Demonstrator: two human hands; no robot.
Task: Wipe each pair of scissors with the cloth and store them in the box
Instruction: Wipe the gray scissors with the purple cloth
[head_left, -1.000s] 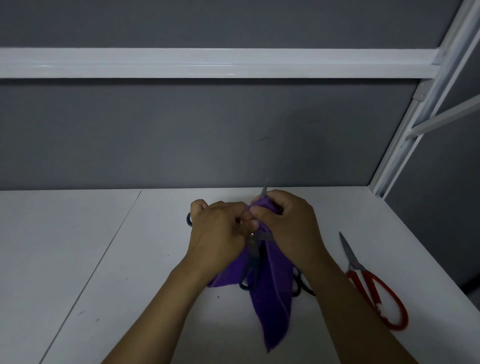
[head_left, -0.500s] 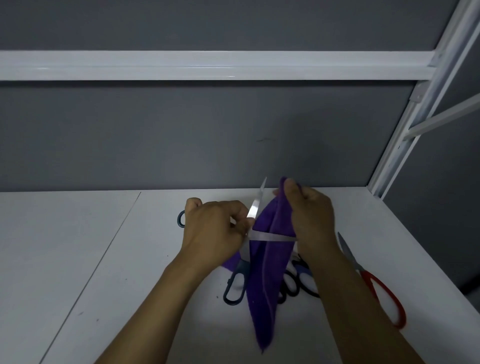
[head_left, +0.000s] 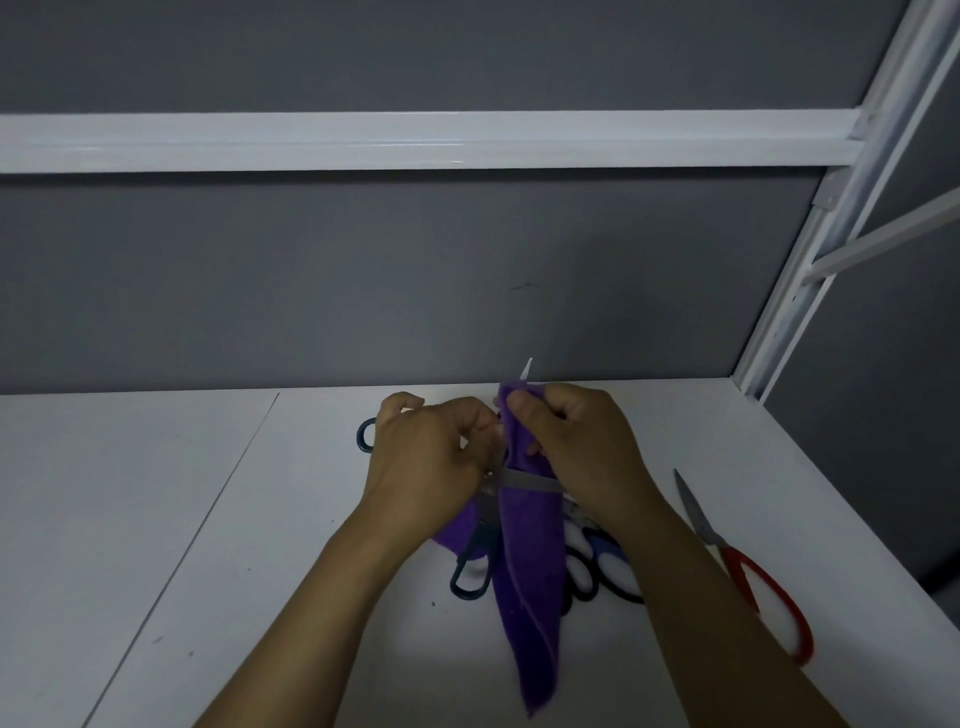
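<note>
As our left hand (head_left: 426, 460) grips the spread scissors (head_left: 527, 480) and our right hand (head_left: 584, 447) pinches the cloth (head_left: 524, 571) round one blade (head_left: 527, 368), we judge wiping needs a tipward pull.

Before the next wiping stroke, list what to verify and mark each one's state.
1. Left hand grips the dark-handled scissors: ok.
2. Right hand pinches the purple cloth round the upright blade: ok.
3. Upright blade's tip covered by cloth: not ok, it pokes out bare above.
4. Blades closed: not ok, the second blade lies bare across the cloth by the right hand.
5. Box within reach: cannot tell, none in view.
6. Red scissors lie on the table, apart from both hands: ok.
</note>
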